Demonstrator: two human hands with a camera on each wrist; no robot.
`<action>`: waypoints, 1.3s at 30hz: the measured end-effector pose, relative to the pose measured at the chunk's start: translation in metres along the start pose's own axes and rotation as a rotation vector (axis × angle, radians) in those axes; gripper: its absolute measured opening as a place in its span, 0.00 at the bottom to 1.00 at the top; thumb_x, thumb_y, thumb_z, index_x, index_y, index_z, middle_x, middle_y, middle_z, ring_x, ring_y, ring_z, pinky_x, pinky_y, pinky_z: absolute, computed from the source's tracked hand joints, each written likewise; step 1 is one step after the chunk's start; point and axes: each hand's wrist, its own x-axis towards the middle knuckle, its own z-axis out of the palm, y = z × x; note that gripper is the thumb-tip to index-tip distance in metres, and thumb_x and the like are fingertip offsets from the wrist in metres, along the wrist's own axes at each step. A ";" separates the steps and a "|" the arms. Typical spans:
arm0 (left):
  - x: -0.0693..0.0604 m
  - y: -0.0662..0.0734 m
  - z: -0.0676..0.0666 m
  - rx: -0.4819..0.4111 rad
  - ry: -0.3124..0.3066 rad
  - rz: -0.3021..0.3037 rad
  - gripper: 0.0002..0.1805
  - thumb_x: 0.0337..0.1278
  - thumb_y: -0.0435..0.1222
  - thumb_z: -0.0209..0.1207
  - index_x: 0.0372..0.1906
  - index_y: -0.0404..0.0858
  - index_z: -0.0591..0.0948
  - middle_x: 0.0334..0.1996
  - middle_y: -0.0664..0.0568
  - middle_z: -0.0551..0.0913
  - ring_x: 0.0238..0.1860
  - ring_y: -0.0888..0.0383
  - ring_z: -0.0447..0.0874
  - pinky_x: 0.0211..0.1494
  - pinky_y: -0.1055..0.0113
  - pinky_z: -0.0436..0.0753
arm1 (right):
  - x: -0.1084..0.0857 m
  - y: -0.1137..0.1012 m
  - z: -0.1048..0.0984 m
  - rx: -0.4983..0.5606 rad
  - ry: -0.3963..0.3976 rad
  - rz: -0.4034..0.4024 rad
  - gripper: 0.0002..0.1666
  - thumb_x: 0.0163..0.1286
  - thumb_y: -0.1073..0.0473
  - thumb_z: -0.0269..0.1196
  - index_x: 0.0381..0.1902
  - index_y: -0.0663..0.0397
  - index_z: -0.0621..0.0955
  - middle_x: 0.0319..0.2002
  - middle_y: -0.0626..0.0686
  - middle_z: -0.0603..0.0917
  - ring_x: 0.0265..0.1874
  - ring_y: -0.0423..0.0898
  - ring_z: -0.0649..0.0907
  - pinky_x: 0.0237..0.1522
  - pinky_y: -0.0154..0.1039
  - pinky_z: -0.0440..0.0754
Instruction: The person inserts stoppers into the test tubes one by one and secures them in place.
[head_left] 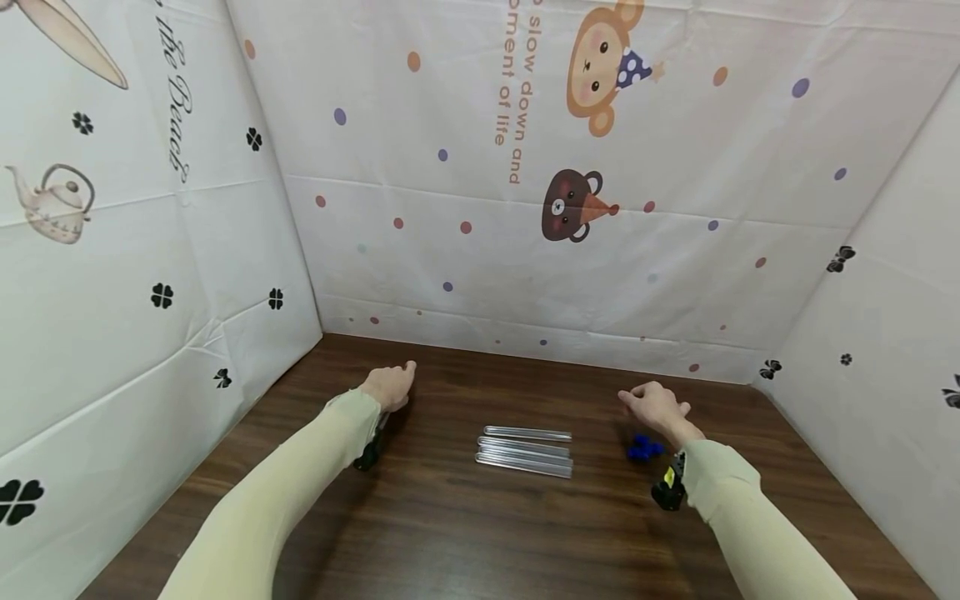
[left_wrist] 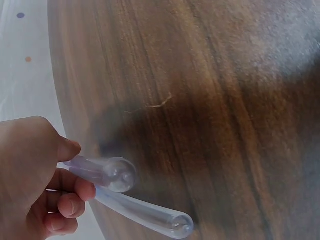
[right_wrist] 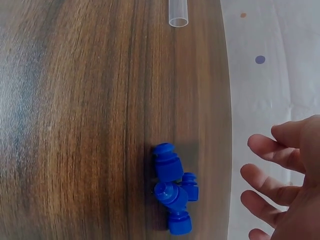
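Note:
My left hand (head_left: 390, 387) is above the table's far left part. In the left wrist view, clear test tubes (left_wrist: 145, 215) stick out from this hand with their rounded ends showing. Thumb and fingers pinch the upper one, and the lower one comes out from behind a fingertip. My right hand (head_left: 656, 406) hovers over the right side with loosely bent fingers and nothing in them. Close beneath it lie several blue ribbed stoppers (right_wrist: 170, 195) in a small cluster. Between the hands, more test tubes (head_left: 525, 452) lie side by side, rounded ends to the left.
A dark wood-grain table (head_left: 450, 533) carries everything. White printed sheets form a back wall (head_left: 480, 258) and side walls along its left and right edges. Black devices (head_left: 667, 487) are strapped at both wrists.

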 end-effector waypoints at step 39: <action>-0.003 -0.003 0.020 0.106 0.028 0.008 0.26 0.67 0.34 0.53 0.66 0.31 0.65 0.15 0.48 0.78 0.14 0.57 0.69 0.26 0.59 0.81 | -0.005 0.018 -0.006 -0.122 -0.200 -0.031 0.16 0.66 0.59 0.60 0.19 0.53 0.73 0.13 0.44 0.62 0.15 0.40 0.63 0.22 0.36 0.62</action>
